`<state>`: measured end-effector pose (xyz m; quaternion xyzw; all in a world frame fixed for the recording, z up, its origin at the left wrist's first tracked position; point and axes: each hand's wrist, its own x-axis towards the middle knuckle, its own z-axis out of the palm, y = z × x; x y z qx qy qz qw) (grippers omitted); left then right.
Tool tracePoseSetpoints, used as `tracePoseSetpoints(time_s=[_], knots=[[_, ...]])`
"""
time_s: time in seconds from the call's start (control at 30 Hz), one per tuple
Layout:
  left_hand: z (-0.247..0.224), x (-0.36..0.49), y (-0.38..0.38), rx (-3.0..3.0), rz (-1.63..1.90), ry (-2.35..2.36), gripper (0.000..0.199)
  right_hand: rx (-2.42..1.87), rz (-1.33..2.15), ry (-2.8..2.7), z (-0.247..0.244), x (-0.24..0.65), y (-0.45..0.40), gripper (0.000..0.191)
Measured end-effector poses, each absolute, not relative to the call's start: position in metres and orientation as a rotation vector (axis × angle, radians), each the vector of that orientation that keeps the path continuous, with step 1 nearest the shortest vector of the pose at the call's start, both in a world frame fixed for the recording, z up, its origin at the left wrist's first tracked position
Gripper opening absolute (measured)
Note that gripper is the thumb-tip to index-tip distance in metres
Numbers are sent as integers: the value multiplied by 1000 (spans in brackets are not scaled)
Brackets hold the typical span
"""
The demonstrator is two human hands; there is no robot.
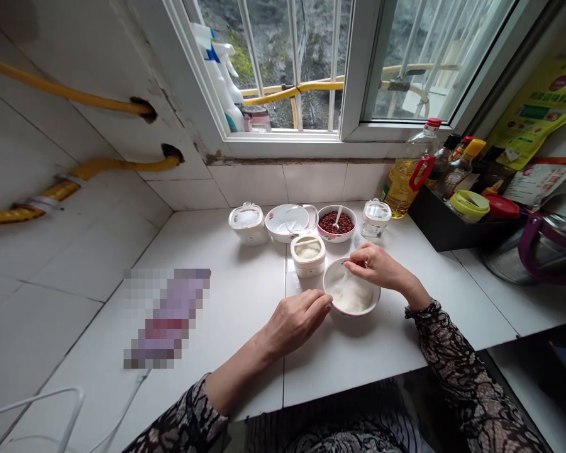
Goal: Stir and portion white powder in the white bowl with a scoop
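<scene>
A white bowl [376,304] holding an off-white grainy powder [353,296] rests on the counter in front of me. The fingers of my left hand [295,319] pinch its left rim. My right hand [381,267] is closed on the handle of a white spoon [344,277], which dips into the powder. Just behind the bowl stands an open square canister [308,258] of pale grains. Farther back are a lidded canister [248,225], a shallow white bowl [283,224] with something clear in it, a bowl of red beans [337,234] with a small spoon, and a clear-lidded jar [376,218].
An oil bottle [404,179] and a black box [434,220] of condiments stand at the back right, near a metal kettle [542,245]. A blurred flat object [170,318] with a cable lies on the left. Yellow pipes [122,165] run along the left wall.
</scene>
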<state>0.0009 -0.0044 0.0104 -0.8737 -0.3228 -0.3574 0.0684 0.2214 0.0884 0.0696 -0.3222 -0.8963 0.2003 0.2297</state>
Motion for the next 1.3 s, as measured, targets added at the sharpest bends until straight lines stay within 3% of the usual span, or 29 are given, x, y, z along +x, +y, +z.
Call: tracePoseSetpoints(time_s=[0.4,1.0,1.3], knots=[[10,1,-4,-2635,-1073,-960,19,-1080,974,-2156,74,228,90,37],[11,2,-4,-2624,-1065,-956,19,-1090,1087,-2044,68,228,96,44],[10,2,-4,-2621,-1064,-960,21,-1040,1295,-1622,64,221,103,54]])
